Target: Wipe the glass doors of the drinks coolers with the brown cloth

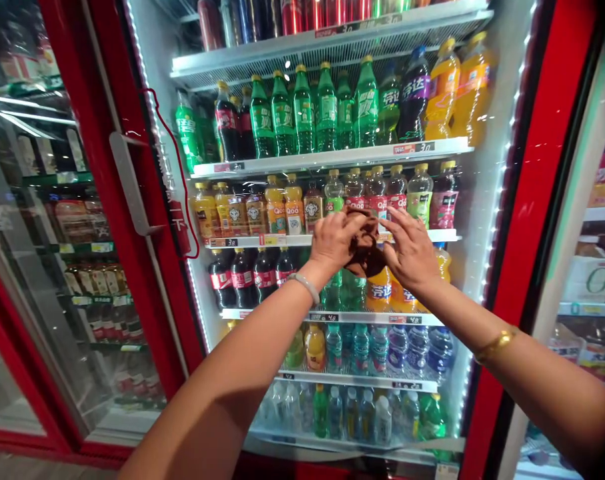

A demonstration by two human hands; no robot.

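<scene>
A crumpled brown cloth (pixel 365 250) hangs in front of the middle shelves of a lit drinks fridge. My left hand (pixel 331 241), with a pale bangle at the wrist, is closed on the cloth's left side. Close by on the right, my right hand (pixel 411 252) has its fingers apart and its thumb beside the cloth's edge; whether it touches the cloth I cannot tell. Behind both hands stand juice bottles (pixel 293 207) on one shelf, with cola bottles (pixel 241 277) a shelf lower. The cloth and hands partly hide several bottles.
Green soda bottles (pixel 304 110) fill the shelf above, and cans (pixel 315 17) stand at the top. Water bottles (pixel 335 410) are at the bottom. White shelf edges (pixel 327 160) carry price tags. To the left is a red-framed glass door with a grey handle (pixel 131 183).
</scene>
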